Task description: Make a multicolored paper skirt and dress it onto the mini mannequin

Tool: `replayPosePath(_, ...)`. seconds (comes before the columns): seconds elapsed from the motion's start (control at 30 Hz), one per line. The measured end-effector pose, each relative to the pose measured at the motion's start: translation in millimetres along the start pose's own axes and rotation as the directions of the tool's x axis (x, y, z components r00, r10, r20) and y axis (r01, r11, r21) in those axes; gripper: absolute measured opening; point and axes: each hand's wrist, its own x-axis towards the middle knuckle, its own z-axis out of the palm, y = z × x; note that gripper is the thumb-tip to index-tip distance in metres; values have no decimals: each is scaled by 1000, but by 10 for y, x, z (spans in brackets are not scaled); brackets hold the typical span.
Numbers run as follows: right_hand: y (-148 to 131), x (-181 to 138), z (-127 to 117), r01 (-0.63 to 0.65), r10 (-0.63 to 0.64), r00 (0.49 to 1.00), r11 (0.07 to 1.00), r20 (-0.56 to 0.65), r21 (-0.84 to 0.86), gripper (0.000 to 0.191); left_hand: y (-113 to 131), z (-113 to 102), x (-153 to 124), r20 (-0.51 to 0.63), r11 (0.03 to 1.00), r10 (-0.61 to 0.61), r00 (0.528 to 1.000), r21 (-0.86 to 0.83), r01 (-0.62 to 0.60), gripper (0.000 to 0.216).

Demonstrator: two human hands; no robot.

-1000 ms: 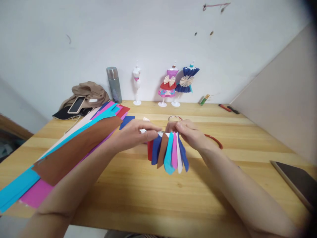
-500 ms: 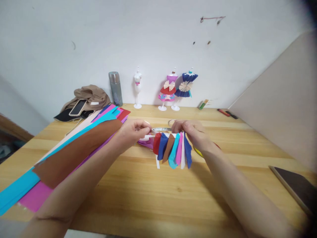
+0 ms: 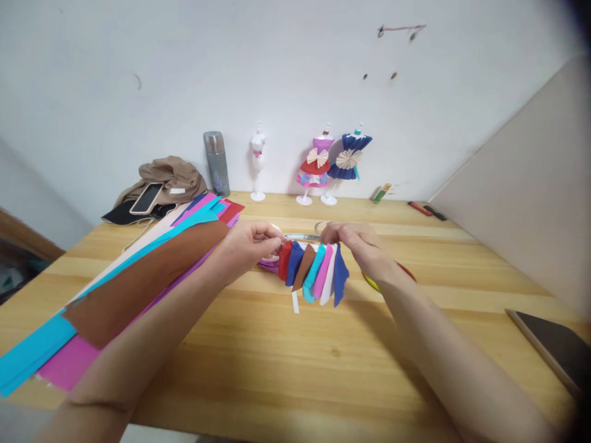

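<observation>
Above the middle of the wooden table (image 3: 295,357), both my hands hold up a row of coloured paper petals (image 3: 311,271): red, blue, brown, cyan, pink, white and dark blue, joined along the top. My left hand (image 3: 252,245) pinches the red end. At the dark blue end, my right hand (image 3: 357,243) pinches the top edge. A narrow white strip (image 3: 295,301) hangs down under the petals. Behind the hands lies a tape roll (image 3: 302,237).
Long paper sheets (image 3: 138,277) in brown, cyan and magenta lie fanned at the left. At the back stand a grey flask (image 3: 217,162), a bare white mannequin (image 3: 257,161) and two dressed mannequins (image 3: 330,163). A phone (image 3: 146,197) rests on clothing. A dark tablet (image 3: 551,344) lies right.
The petal row was lifted slightly and turned, a white strip came to hang below it, and my left hand moved from the strip's top to the red end.
</observation>
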Motion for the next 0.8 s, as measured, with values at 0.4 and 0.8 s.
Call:
replayPosePath(0.4,-21,27,38,-44,47,996,998,75,-46,59,-21,-86,80,2,993,-83,997,86,83,14)
replayPosePath(0.8,2,20,13,-101,103,994,993,30,-60,56,78,-142,8,84,995,-47,995,95,39,12)
